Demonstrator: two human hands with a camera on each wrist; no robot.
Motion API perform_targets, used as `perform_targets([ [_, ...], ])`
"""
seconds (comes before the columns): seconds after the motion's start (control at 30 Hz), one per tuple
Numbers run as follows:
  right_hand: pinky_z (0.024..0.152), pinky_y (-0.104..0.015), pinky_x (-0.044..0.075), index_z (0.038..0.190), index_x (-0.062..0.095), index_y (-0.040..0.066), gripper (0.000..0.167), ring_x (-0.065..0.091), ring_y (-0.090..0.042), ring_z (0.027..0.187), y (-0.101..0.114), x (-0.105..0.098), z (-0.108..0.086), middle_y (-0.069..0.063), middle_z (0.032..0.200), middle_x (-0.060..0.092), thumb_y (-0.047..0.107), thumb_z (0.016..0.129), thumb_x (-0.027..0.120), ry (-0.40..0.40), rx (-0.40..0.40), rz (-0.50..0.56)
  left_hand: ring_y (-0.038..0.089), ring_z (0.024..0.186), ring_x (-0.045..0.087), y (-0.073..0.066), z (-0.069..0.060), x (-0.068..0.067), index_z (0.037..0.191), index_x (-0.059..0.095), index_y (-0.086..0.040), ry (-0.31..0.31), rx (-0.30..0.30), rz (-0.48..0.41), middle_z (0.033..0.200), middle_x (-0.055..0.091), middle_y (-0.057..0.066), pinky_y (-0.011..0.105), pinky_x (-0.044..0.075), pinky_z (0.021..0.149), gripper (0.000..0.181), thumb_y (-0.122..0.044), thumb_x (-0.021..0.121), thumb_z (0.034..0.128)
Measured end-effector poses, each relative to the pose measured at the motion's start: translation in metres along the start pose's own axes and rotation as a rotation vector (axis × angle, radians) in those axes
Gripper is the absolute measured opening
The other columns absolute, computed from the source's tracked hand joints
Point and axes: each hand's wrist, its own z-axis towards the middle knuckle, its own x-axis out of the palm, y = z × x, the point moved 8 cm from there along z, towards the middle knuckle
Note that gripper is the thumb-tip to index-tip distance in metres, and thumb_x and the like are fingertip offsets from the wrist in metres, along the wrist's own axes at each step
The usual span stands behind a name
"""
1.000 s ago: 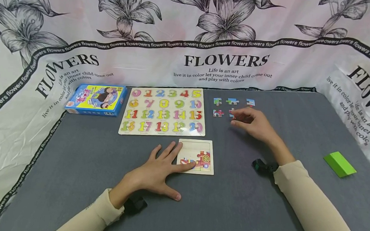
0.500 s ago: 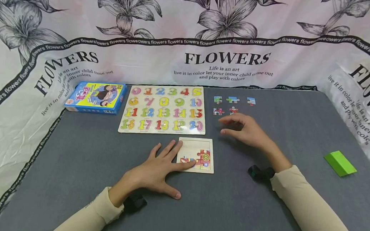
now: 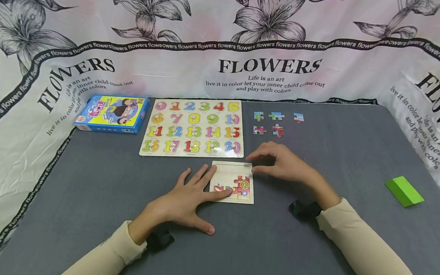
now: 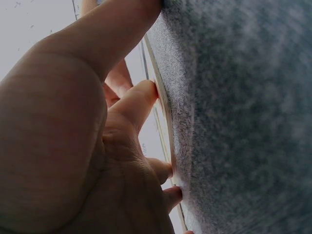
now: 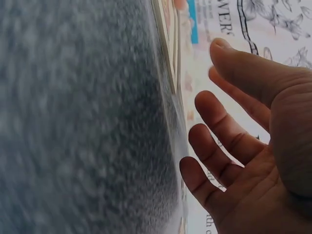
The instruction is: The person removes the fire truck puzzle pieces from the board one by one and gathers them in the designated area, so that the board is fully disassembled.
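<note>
My left hand [image 3: 186, 201] lies with spread fingers at the left of a small wooden puzzle board [image 3: 231, 170], its index finger over the lower pieces. Red jigsaw pieces [image 3: 244, 184] fill the board's lower right; some of the bottom row is hidden under that finger. In the left wrist view, fingertips [image 4: 151, 90] touch the board's edge. My right hand [image 3: 285, 163] hovers at the board's upper right corner, fingers bent. Thumb and index finger [image 5: 239, 95] stand apart in the right wrist view, with no piece visible between them.
Several loose jigsaw pieces [image 3: 277, 116] lie in two rows at the back. A number board [image 3: 194, 127] stands behind the small board, and a blue box [image 3: 111, 113] is left of it. A green block [image 3: 405, 191] sits far right on the grey cloth [image 3: 273, 252].
My right hand has moved from beside the loose pieces toward the left and nearer, to the small board's upper right corner. The left hand has kept its place on the board.
</note>
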Motion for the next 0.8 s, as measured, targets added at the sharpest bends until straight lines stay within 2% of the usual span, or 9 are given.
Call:
perform_targets([
  [0.13, 0.084, -0.035, 0.046, 0.113, 0.079, 0.020, 0.032, 0.054, -0.017, 0.094, 0.007, 0.009, 0.001, 0.002, 0.100, 0.069, 0.018, 0.082, 0.086, 0.054, -0.009, -0.047, 0.033, 0.160, -0.013, 0.000, 0.000, 0.000, 0.158, 0.027, -0.048, 0.005, -0.003, 0.008, 0.173, -0.010, 0.008, 0.070, -0.003, 0.120, 0.098, -0.067, 0.078, 0.0766],
  [0.4, 0.083, -0.035, 0.033, 0.116, 0.078, 0.027, 0.036, 0.044, -0.017, 0.094, 0.013, 0.029, 0.000, 0.005, 0.101, 0.063, 0.028, 0.081, 0.087, 0.149, -0.023, -0.095, 0.033, 0.160, -0.012, 0.000, 0.000, 0.000, 0.158, 0.029, -0.046, 0.008, -0.006, 0.007, 0.173, -0.009, 0.009, 0.071, -0.003, 0.120, 0.098, -0.067, 0.078, 0.0765],
  [0.8, 0.082, -0.037, 0.027, 0.121, 0.076, 0.025, 0.042, 0.041, -0.017, 0.094, 0.016, 0.033, -0.004, 0.003, 0.101, 0.058, 0.025, 0.081, 0.087, 0.168, -0.012, -0.109, 0.036, 0.160, -0.009, -0.002, 0.001, -0.001, 0.158, 0.031, -0.045, -0.003, 0.018, 0.014, 0.173, -0.006, 0.010, 0.072, 0.000, 0.119, 0.096, -0.067, 0.077, 0.0772],
])
